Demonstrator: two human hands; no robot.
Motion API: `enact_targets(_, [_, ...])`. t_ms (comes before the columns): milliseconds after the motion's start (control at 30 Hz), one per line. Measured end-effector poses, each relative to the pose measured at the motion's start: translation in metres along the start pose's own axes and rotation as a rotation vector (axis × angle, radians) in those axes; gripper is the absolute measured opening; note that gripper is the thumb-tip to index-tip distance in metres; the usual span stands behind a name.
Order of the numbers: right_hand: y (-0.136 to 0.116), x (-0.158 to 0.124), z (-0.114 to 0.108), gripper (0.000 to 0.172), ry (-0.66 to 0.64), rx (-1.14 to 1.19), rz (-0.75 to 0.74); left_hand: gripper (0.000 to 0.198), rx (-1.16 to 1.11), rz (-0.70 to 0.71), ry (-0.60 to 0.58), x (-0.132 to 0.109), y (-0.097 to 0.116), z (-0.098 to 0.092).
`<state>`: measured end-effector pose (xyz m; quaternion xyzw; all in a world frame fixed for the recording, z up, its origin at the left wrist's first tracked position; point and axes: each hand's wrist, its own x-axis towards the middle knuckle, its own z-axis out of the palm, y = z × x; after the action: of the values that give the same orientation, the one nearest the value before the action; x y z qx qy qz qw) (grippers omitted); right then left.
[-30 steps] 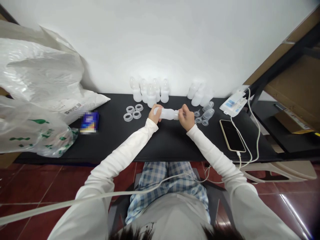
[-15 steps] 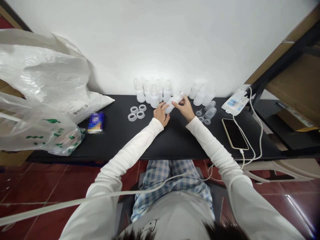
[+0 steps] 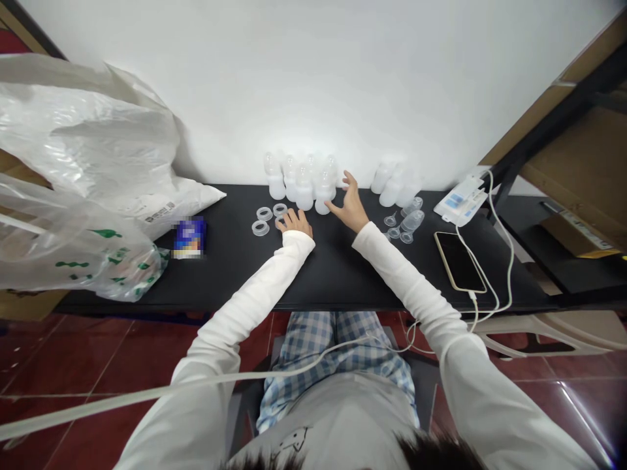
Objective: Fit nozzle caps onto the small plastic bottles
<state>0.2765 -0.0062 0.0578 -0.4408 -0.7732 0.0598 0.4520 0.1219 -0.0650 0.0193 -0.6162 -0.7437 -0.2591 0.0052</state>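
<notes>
A small white baby bottle [image 3: 323,196] with a clear domed cap stands upright at the front right of a group of several similar capped bottles [image 3: 303,189]. Just to its right is my right hand [image 3: 351,207], open, thumb and fingers apart, with nothing between them. My left hand [image 3: 297,224] lies low over the table, fingers spread, at the right side of the translucent screw rings [image 3: 260,228]. Its fingertips partly cover one ring; whether they touch it is hard to see.
Right of my hands stand uncapped white bottles [image 3: 390,189], with clear caps [image 3: 412,221] and silicone teats [image 3: 390,220] before them. A phone [image 3: 459,262] with a white cable lies further right. Plastic bags [image 3: 83,150] and a blue packet [image 3: 189,237] occupy the left side of the black table [image 3: 230,274].
The bottle that both hands held tilted now stands upright with the group. My right hand has let go and opened beside it. My left hand has moved left to the rings.
</notes>
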Motion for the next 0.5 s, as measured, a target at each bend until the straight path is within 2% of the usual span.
enact_targets(33, [-0.003,-0.009,-0.015,0.065,0.017,-0.073,-0.027,0.038,0.012,0.038,-0.014,-0.001,0.002,0.000])
enact_targets(100, [-0.010,-0.031,-0.048,0.032,0.025,-0.273,-0.002,0.040,0.023,0.132,-0.071,-0.003,0.006,0.000])
enact_targets(133, [-0.012,-0.043,-0.064,0.025,-0.018,-0.374,0.029,0.040,0.017,0.182,-0.111,-0.004,0.009,0.000])
enact_targets(233, [-0.017,-0.082,-0.106,0.030,-0.240,-0.547,0.208,0.038,-0.043,0.340,-0.222,-0.008,0.017,0.001])
enact_targets(333, [-0.013,-0.112,-0.127,0.031,-0.373,-0.679,0.264,0.034,-0.125,0.453,-0.211,-0.014,0.022,0.004])
enact_targets(433, [-0.002,-0.126,-0.130,0.035,-0.442,-0.727,0.207,0.030,-0.175,0.393,-0.130,-0.017,0.021,0.007])
enact_targets(500, [0.005,-0.127,-0.127,0.034,-0.464,-0.690,0.166,0.029,-0.234,0.324,-0.132,-0.017,0.019,0.009])
